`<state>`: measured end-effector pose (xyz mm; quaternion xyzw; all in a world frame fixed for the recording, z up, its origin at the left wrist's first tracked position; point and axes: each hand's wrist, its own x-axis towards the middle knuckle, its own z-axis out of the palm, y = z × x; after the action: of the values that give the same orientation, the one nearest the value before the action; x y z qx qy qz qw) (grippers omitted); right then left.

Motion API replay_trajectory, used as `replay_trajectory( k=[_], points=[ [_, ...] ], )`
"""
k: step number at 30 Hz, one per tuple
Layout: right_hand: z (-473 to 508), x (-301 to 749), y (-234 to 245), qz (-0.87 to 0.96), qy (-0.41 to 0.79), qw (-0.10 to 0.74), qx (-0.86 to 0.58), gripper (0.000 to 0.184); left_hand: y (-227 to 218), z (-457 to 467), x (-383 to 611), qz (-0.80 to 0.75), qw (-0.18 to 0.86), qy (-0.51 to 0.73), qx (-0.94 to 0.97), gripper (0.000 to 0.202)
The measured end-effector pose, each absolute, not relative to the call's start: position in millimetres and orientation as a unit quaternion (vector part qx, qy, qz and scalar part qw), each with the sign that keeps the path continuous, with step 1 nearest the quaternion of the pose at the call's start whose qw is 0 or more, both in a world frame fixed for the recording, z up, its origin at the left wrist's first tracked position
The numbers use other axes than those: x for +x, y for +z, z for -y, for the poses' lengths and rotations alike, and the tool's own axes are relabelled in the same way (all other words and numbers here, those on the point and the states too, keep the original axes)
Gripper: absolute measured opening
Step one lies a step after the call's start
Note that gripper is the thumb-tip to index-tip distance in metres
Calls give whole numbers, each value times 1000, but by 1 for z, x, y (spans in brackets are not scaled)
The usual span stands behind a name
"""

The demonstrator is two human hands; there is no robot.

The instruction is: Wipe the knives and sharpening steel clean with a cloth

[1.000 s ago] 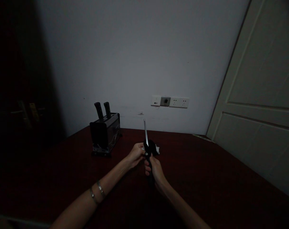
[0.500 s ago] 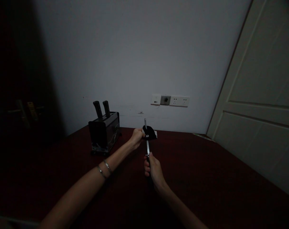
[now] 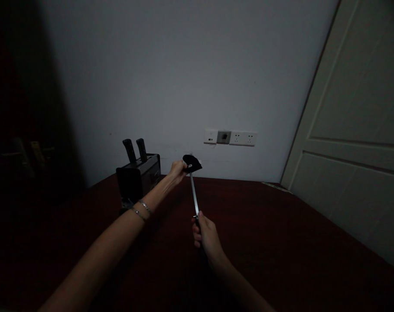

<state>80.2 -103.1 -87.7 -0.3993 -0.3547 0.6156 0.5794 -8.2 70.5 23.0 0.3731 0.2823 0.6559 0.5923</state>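
Observation:
My right hand (image 3: pixel 207 236) is closed round the dark handle of a honing steel (image 3: pixel 194 195), whose narrow bright rod points away from me and up to the left. At the rod's far end my left hand (image 3: pixel 178 169) pinches a black, cloth-like piece (image 3: pixel 194 163) with a pale spot on it. This piece covers the tip of the rod. Whether it wraps fully round the rod I cannot tell. Two bracelets circle my left forearm.
A dark knife block (image 3: pixel 138 175) with two black-handled knives (image 3: pixel 135 150) stands left of my left hand, partly behind that forearm. Beyond the dark red table (image 3: pixel 249 225) is a wall with sockets (image 3: pixel 242 138). A pale door (image 3: pixel 356 143) rises at right.
My left hand and the black piece have slid along the rod to its far end, upward and left. More of the rod shows. My right hand has shifted slightly left.

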Motion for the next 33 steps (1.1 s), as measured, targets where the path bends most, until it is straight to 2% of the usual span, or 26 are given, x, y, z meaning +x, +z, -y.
replay_trajectory(
  k=[5, 8, 14, 19, 25, 33],
  points=[
    [104, 80, -86, 354, 626, 564, -406, 62, 35, -74, -29, -228, 602, 699, 311, 27],
    [104, 83, -82, 340, 636, 573, -389, 60, 26, -68, -40, -214, 629, 680, 311, 28],
    [97, 93, -73, 333, 643, 598, -345, 58, -35, -27, -36, -226, 717, 529, 394, 25],
    [97, 95, -72, 335, 645, 601, -333, 54, -66, 8, -20, -142, 775, 353, 505, 31],
    [99, 96, -74, 355, 629, 600, -345, 52, -66, 17, -15, -134, 772, 348, 515, 32],
    [95, 89, -86, 370, 610, 594, -373, 56, -53, 30, -13, -234, 688, 398, 560, 28]
  ],
)
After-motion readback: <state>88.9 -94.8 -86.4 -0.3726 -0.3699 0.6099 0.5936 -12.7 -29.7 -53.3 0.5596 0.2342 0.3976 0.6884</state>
